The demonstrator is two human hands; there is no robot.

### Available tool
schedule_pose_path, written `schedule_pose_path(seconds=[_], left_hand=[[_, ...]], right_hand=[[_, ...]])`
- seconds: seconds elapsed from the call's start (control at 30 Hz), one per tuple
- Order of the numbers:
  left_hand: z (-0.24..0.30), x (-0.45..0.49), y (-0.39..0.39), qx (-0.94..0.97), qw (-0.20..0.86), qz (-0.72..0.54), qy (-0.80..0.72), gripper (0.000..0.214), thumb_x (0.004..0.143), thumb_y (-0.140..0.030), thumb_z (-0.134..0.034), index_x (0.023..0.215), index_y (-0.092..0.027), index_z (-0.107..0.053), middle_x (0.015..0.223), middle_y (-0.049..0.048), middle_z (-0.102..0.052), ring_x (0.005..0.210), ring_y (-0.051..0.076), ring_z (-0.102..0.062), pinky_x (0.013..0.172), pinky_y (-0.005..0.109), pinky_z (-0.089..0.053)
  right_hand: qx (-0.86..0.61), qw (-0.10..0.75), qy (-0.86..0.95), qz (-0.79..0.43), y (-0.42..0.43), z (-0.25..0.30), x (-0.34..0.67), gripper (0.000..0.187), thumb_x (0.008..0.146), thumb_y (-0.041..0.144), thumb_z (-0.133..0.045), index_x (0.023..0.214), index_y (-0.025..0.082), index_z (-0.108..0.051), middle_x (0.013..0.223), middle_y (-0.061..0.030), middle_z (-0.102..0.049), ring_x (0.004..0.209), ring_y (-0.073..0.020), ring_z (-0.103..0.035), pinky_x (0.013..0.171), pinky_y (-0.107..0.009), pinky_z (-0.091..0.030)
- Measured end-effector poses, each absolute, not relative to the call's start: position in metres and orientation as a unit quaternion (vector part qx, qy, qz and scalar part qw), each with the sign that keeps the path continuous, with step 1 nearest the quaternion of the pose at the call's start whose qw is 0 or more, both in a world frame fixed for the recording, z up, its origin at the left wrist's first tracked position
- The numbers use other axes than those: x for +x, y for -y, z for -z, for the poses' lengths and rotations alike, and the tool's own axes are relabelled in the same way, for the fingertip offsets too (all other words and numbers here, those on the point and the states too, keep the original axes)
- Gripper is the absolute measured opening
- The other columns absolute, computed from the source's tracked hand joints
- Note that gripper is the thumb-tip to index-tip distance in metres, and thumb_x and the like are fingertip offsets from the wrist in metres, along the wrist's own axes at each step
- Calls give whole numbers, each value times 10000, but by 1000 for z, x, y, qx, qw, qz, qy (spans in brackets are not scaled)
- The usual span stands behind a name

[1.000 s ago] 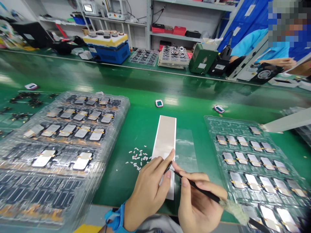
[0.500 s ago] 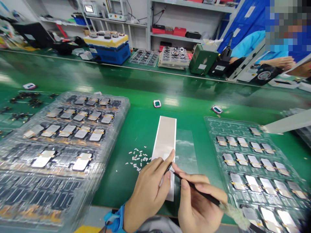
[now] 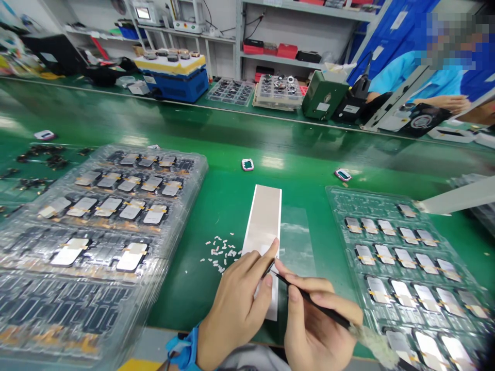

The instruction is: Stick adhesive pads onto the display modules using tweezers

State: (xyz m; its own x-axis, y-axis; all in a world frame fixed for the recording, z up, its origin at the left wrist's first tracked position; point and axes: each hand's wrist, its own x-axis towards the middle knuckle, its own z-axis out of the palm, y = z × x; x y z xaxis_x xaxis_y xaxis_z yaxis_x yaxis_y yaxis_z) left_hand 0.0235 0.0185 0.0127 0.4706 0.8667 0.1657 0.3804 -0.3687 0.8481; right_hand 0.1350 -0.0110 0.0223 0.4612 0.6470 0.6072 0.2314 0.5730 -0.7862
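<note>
My left hand [image 3: 240,296], with a blue band at the wrist, rests over the lower part of a long beige strip with white edges [image 3: 264,214]. Its index finger is stretched along the strip and the thumb is bent in. Between them shows the dark edge of a small flat piece [image 3: 268,269], mostly hidden. A slim black tool [image 3: 328,312] with a pale, rough wrapping toward its rear is pinched in my right hand [image 3: 320,324]. The tool's thin tip points at the piece, close to my left fingertips. Small white scraps [image 3: 222,252] lie left of the strip.
Clear plastic trays with flat silver parts stand left [image 3: 131,211] and right [image 3: 406,257]. A transparent sheet [image 3: 297,237] lies beside the strip. Small pink-edged devices [image 3: 247,165] sit farther back. Behind the raised ledge, a co-worker's hands [image 3: 444,103] show at upper right.
Both hands and the tool keep nearly the same pose on the strip. The pink-edged devices appear slightly farther left, and the co-worker at the back has shifted a little.
</note>
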Motion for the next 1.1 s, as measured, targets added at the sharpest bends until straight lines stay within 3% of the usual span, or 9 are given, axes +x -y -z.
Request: schedule_pose_path(seconds=[0.2,0.7,0.8,0.9,1.0,1.07,1.1], left_hand=[[-11,23,-18,769,384,-316,-402,555,1015,-216,-328,1562,-297,-280,1076,72,-605,936,239,-577,821,364,-460],[-10,25,-23,788,320,-322,-417,506,997,-159,-364,1487,-252,-447,831,30,-603,746,192,-581,643,281,-455],[-11,23,-22,781,336,-323,-416,497,1007,-186,-366,1494,-255,-438,881,48,-644,791,201,-614,687,297,-493],[-13,20,-16,760,393,-332,-397,473,1036,-225,-350,1502,-278,-419,1151,81,-694,965,209,-657,844,324,-526],[-13,18,-9,730,437,-344,-396,442,1055,-293,-359,1489,-342,-429,1429,49,-582,1202,231,-602,972,342,-504],[-12,18,-7,712,465,-342,-400,426,1056,-352,-364,1473,-372,-449,1402,38,-600,1207,248,-602,956,349,-514],[-11,18,-8,705,485,-333,-397,433,1054,-382,-360,1479,-376,-441,1291,47,-662,1105,248,-650,885,340,-539]], right_hand=[[-440,730,502,-146,13,-20,136,312,841,-69,-562,987,194,-479,874,-25,-699,877,-187,-746,831,-363,-662],[-429,752,450,-219,14,-25,140,240,900,-6,-528,998,210,-491,888,-24,-666,837,-168,-734,770,-343,-663],[-427,740,459,-244,15,-21,152,175,954,61,-464,1005,223,-507,868,-12,-620,807,-165,-705,731,-358,-638],[-481,665,525,-227,14,-18,169,173,975,115,-436,964,215,-576,822,-1,-548,727,-121,-612,631,-235,-532],[-535,538,607,-236,17,-24,179,140,929,164,-530,1010,210,-634,861,-12,-547,746,-123,-568,611,-210,-472],[-543,481,631,-274,22,-33,182,103,893,177,-577,973,210,-634,842,-2,-540,725,-122,-567,598,-209,-460],[-548,463,634,-289,25,-38,183,58,884,180,-585,913,207,-627,811,8,-527,695,-115,-556,572,-201,-441]])
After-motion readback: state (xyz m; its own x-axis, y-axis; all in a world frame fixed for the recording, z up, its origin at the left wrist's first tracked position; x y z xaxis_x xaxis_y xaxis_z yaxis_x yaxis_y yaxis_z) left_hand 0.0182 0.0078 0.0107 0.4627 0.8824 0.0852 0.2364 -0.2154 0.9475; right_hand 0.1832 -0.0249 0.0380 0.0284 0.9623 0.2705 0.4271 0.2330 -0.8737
